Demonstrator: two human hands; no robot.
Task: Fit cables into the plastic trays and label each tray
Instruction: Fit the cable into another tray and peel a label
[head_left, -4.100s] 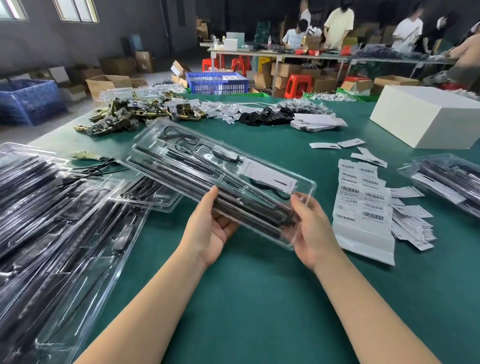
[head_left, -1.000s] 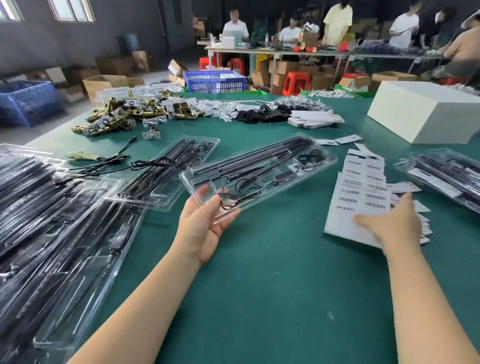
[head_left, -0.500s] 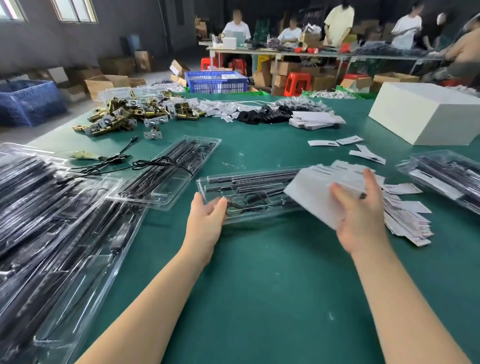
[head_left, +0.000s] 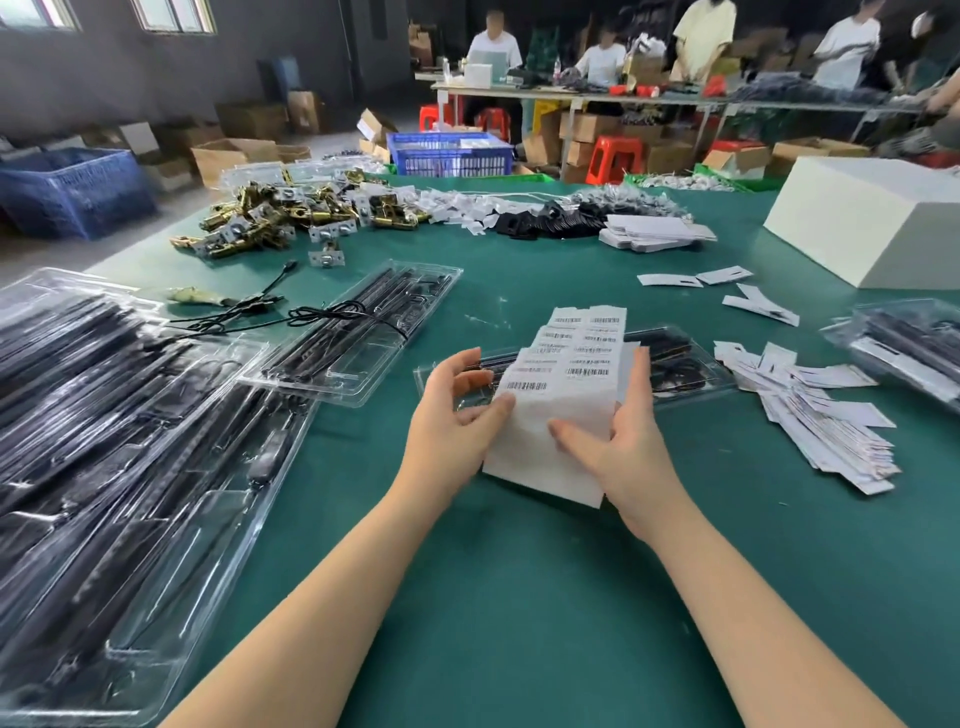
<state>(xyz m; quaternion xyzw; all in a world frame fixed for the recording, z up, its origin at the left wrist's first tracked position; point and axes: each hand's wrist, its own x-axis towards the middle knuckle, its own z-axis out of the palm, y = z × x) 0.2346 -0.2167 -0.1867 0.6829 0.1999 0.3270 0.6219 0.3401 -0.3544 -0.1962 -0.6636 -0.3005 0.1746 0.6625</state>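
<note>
A white sheet of barcode labels (head_left: 566, 395) is held up above the green table (head_left: 519, 597). My right hand (head_left: 618, 447) grips its right edge, thumb on the front. At the sheet's left edge my left hand (head_left: 457, 410) pinches a label corner between thumb and fingers. Behind the sheet lies a clear plastic tray (head_left: 675, 364) with black cables in it, mostly hidden by the sheet and my hands. Another filled tray (head_left: 358, 332) lies to its left, with a loose black cable (head_left: 249, 309) across it.
Stacks of filled clear trays (head_left: 119, 441) cover the left side. Used label backings (head_left: 815, 410) pile up at the right, near another tray stack (head_left: 914, 348). A white box (head_left: 872, 218), brass parts (head_left: 285, 213) and black parts lie farther back. Several people work at far tables.
The tray was laid on the table. My right hand picked up the label sheet and brought it over the tray. My left hand left the tray and now pinches the sheet's left edge.
</note>
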